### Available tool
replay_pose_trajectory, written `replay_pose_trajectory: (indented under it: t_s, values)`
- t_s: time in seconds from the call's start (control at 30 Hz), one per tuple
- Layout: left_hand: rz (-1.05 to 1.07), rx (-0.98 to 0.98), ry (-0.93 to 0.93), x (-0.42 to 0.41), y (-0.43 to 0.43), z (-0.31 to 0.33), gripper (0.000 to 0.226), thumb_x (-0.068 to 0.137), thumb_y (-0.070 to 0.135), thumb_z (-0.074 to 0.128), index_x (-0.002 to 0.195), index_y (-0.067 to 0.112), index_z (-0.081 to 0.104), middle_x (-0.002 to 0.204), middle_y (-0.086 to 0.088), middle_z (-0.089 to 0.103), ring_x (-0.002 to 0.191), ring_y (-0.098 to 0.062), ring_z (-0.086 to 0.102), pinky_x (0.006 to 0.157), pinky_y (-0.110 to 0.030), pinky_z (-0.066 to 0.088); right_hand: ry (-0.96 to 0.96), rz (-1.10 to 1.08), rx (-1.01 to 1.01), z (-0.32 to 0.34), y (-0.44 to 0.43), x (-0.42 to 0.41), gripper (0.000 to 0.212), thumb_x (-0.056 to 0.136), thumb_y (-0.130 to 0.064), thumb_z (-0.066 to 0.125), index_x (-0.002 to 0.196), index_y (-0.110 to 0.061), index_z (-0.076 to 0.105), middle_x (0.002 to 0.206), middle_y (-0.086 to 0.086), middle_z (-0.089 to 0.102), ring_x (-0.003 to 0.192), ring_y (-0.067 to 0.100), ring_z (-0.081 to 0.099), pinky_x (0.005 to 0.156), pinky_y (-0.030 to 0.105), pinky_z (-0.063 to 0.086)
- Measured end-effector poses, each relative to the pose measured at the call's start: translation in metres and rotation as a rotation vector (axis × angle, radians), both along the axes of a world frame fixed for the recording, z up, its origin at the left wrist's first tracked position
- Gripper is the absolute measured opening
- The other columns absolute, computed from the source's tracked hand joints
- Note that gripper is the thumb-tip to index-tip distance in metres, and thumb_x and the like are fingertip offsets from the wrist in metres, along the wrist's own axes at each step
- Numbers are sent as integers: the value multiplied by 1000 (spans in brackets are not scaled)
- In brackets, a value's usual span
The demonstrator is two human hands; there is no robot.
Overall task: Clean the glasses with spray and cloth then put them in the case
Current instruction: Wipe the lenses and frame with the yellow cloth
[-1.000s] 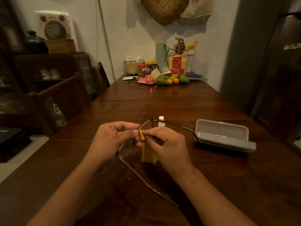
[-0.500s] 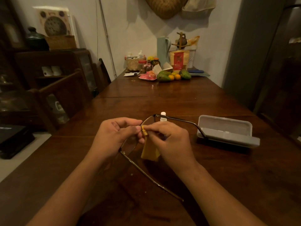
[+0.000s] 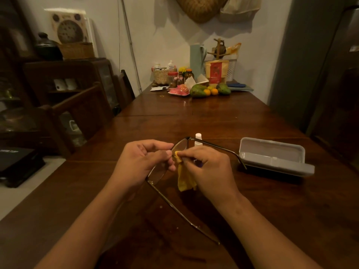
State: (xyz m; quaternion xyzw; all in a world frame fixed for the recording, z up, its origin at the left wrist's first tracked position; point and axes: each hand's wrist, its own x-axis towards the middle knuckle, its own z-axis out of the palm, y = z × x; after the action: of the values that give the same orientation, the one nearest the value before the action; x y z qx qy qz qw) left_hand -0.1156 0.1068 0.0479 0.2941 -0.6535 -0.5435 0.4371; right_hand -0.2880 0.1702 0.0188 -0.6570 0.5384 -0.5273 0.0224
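We hold the glasses (image 3: pixel 156 174) above the desk (image 3: pixel 213 117). Left hand (image 3: pixel 141 162): fingers curled round the frame near the bridge. Right hand (image 3: pixel 211 169): pinches the yellow cloth (image 3: pixel 184 179) against a lens. The spray bottle (image 3: pixel 198 139) stands just behind the hands, and the open case (image 3: pixel 272 154) lies to the right.

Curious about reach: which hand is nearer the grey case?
Right: the right hand, pinching the cloth, is left of the case; the left hand, holding the glasses, farther left.
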Motion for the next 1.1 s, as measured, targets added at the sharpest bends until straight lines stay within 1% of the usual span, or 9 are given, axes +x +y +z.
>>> replay_pose_trajectory:
  t_s: [0.1,0.2,0.3,0.5,0.63,0.73,0.87,0.93,1.1]
  values:
    - [-23,33,-12,-1,-1,-2,17,86,1,67,95,11,77,76,-18,73,68,-30,72,65,-30,58,2,-91,-57,-2,1,-1,26,84,-6,73,107,-18,74,100,-12,69,93,-2,63,83,10,50]
    - [-58,56,-18,0,0,-2,16,86,3,68,96,11,76,77,-18,73,70,-30,72,65,-32,57,4,-158,-93,-3,2,0,27,83,-4,75,107,-16,75,103,-4,73,96,0,63,84,17,54]
    - [-77,26,-37,0,-2,-2,15,86,4,68,97,10,76,79,-19,73,69,-29,73,64,-29,57,28,-182,-118,-2,1,0,26,82,-5,75,106,-15,75,102,-4,73,96,-3,61,84,11,51]
    - [-39,25,-50,1,-1,-1,16,87,0,66,94,10,77,77,-17,74,67,-27,72,63,-29,58,-47,24,33,-1,8,4,24,85,-7,73,106,-20,75,100,-10,73,94,-2,66,81,19,55]
    - [-54,34,-33,1,-2,-2,16,87,0,66,95,9,76,77,-17,74,67,-28,72,62,-29,58,-46,-49,-27,-2,5,2,25,84,-4,73,105,-17,75,98,-10,72,93,-1,65,79,10,51]
    - [-58,21,-60,0,0,-2,16,88,1,65,96,10,76,80,-17,74,69,-28,72,64,-29,59,-32,-78,-73,-3,3,1,25,83,-2,73,104,-15,76,97,-9,71,93,-1,64,80,7,49]
    - [-43,37,-36,1,-2,-3,16,87,-1,65,94,8,76,77,-17,74,65,-25,72,62,-27,58,5,77,-24,-4,4,1,26,85,-4,72,106,-18,74,102,-8,72,96,1,65,84,18,53]
    - [-43,28,-43,3,-4,-4,16,87,-1,65,94,8,76,76,-17,74,65,-25,72,62,-27,57,-7,94,23,-4,3,0,26,86,-5,72,107,-19,75,102,-8,73,96,0,65,84,20,54]
    - [-78,15,-146,16,-13,0,16,87,4,67,96,13,76,83,-18,75,74,-31,73,68,-31,59,-8,31,64,-2,4,-2,24,85,-10,74,105,-24,75,100,-14,72,95,-6,64,79,9,50]
